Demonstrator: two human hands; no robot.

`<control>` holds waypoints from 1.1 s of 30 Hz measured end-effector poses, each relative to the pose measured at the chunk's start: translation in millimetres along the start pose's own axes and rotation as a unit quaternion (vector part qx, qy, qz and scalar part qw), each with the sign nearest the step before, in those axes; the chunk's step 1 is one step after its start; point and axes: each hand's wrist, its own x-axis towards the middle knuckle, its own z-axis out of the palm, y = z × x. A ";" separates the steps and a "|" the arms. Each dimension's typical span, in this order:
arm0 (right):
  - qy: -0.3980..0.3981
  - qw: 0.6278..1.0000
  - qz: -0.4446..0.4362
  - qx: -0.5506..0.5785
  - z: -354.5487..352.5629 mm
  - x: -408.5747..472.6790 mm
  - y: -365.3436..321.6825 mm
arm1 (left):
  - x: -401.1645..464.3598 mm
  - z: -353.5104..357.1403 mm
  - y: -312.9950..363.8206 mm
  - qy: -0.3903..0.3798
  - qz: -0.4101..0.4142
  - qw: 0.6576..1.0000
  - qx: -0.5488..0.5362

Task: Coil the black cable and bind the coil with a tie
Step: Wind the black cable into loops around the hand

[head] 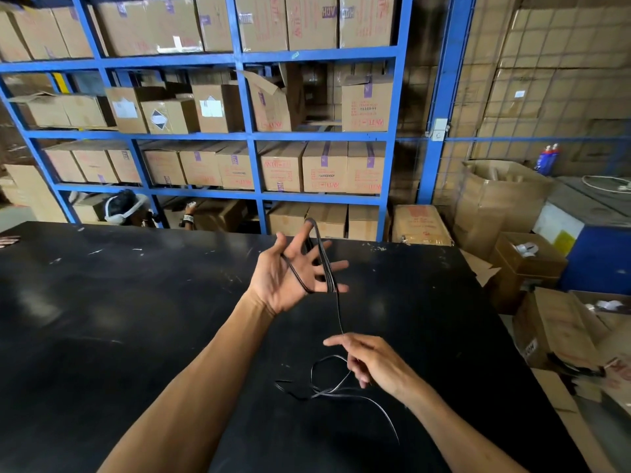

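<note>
My left hand (290,278) is raised over the black table with its palm up and fingers spread. A few turns of the thin black cable (329,278) are wound around those fingers. From the coil one strand runs down to my right hand (372,361), which pinches it between thumb and fingers. The loose remainder of the cable (327,387) lies in slack loops on the table (102,336) below my right hand and trails toward the near edge. No tie is visible.
Blue shelving (246,134) packed with cardboard boxes stands behind the table. Another person (126,208) crouches behind the far edge at the left. Open cardboard boxes (526,264) crowd the floor on the right. A hand's fingertips (8,240) rest at the left edge.
</note>
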 end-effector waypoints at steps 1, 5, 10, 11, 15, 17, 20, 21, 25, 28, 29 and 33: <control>-0.003 1.000 0.009 -0.009 -1.8 0.6 1.3 | -1.6 3.2 -1.5 -0.037 -0.015 0.999 0.001; 0.030 0.987 0.054 -0.148 -26.8 11.4 -3.7 | -15.6 12.8 -8.7 -0.163 -0.132 0.977 0.032; 0.041 0.938 0.051 -0.342 -76.5 36.8 -42.4 | -29.0 6.2 -28.1 -0.194 -0.338 0.899 0.197; 0.024 0.918 0.044 -0.394 -84.0 40.3 -54.3 | -30.2 2.8 -31.5 -0.177 -0.370 0.882 0.230; 0.002 0.864 0.014 -0.504 -96.5 48.5 -98.0 | -32.5 -11.9 -34.7 -0.070 -0.423 0.848 0.311; 0.010 0.873 -0.008 -0.488 -96.5 51.2 -108.2 | -34.0 -18.9 -29.9 -0.001 -0.398 0.857 0.327; 0.025 0.910 -0.045 -0.411 -86.9 45.9 -108.5 | -33.5 -27.4 -16.4 0.094 -0.294 0.908 0.282; 0.029 0.927 -0.050 -0.370 -81.4 42.5 -104.2 | -32.6 -28.4 -11.7 0.121 -0.249 0.925 0.261; 0.035 0.985 -0.041 -0.164 -50.7 27.3 -73.7 | -24.3 -20.1 2.1 0.190 -0.063 0.967 0.157; -0.009 0.998 -0.018 -0.061 -21.5 17.0 -49.8 | -15.8 -5.9 11.9 0.139 0.019 0.989 0.055; -0.022 0.999 -0.012 -0.045 -12.9 14.6 -42.3 | -14.2 0.2 14.8 0.110 0.026 0.993 0.034; -0.020 0.998 0.009 -0.055 0.7 11.8 -20.5 | -18.7 18.2 17.9 -0.015 -0.005 1.000 0.020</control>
